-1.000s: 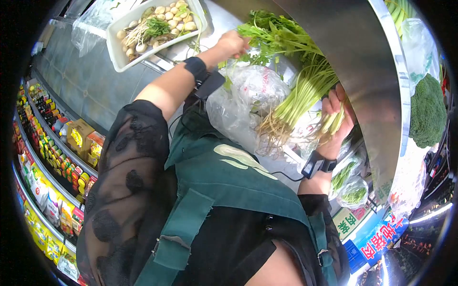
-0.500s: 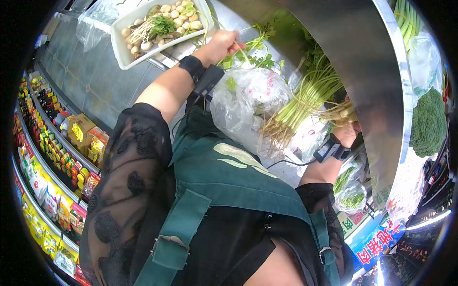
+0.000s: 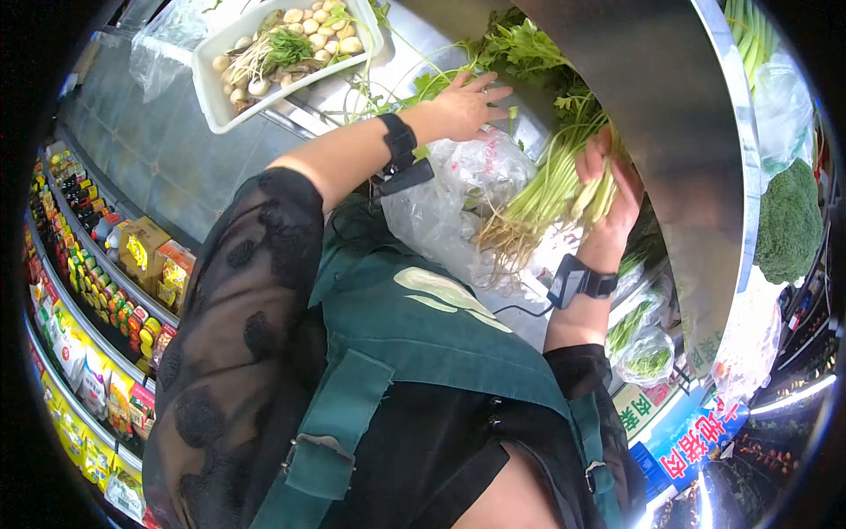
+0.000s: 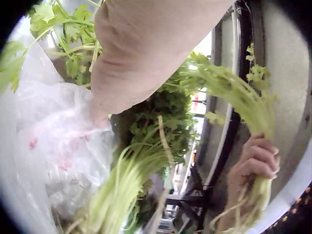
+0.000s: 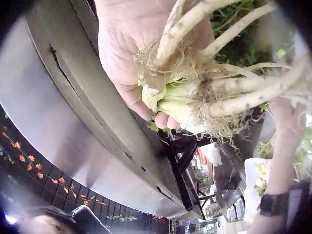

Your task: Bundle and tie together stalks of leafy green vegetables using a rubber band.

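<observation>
In the head view my left hand (image 3: pixel 465 108) is spread with fingers straight and apart, over loose green stems beside a clear plastic bag (image 3: pixel 419 207). My right hand (image 3: pixel 613 187) grips a bunch of leafy greens near its base. In the right wrist view, fingers curl round the pale stem base (image 5: pixel 178 100), and thick whitish roots (image 5: pixel 243 92) stick out. Another rooted bunch (image 3: pixel 551 185) lies next to it, roots toward my body. In the left wrist view my left hand (image 4: pixel 141 48) is above the bag (image 4: pixel 63 141), and the right hand (image 4: pixel 258 158) holds its bunch upright.
A white tray (image 3: pixel 210 88) of round pale vegetables and sprouts stands at the upper left. A curved metal panel (image 3: pixel 679 115) rises on the right, with broccoli (image 3: pixel 790 212) beyond it. Bagged greens (image 3: pixel 650 354) are below right, and shelves of packaged goods (image 3: pixel 97 379) at far left.
My left hand has let go of a stem, spread its fingers and moved right. My right hand swung out with the bunch, then back up beside the other bunch.
</observation>
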Demonstrator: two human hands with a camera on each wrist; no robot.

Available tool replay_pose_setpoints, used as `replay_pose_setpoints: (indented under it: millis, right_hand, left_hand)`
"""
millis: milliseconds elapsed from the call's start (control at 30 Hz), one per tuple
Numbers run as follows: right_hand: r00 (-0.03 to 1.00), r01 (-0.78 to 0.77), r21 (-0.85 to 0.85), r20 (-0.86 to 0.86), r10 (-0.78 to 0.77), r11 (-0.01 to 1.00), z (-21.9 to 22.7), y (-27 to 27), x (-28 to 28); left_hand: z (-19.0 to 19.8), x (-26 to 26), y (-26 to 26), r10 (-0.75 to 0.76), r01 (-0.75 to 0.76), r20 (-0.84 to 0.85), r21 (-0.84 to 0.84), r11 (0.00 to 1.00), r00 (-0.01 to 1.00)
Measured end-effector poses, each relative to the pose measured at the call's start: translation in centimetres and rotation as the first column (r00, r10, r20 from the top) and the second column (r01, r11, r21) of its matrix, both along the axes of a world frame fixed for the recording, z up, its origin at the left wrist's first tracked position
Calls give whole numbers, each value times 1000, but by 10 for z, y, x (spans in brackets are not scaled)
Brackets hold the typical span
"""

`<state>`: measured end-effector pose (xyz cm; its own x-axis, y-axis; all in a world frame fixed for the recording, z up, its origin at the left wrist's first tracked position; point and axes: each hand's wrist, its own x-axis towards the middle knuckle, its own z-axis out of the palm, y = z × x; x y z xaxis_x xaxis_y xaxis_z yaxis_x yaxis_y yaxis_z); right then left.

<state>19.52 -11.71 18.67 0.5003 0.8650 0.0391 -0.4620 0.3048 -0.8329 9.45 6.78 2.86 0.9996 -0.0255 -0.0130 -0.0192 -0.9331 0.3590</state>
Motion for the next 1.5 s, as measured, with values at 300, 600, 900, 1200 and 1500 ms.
replay_pose_setpoints:
  millis: [300,600,900,1200,1500]
  right_hand:
    - [832,458,-278,-198,-517,844,22,7,-14]
    - [951,58,-697,-180,-252,715,-84,-21,-94]
    - [927,60,-610,-259,-270,790,-101,-30,-119]
    - [980,172,-688,46,-194,705,-125,-36,-127]
    - [987,148,-728,67,-146,669,-141,-46,-122]
  left_hand:
    - [-3,-42,32,510,-421,-300,314,851,806]
    - [7,-88,-9,307,-375,-220,-638,673,926]
    - [12,-99,-68,21,-475,-560,-722,-503,828]
    - [3,-101,-76,197,-543,-668,-714,-441,718]
    - [-10,-106,-77,223,-542,-636,-757,-364,739]
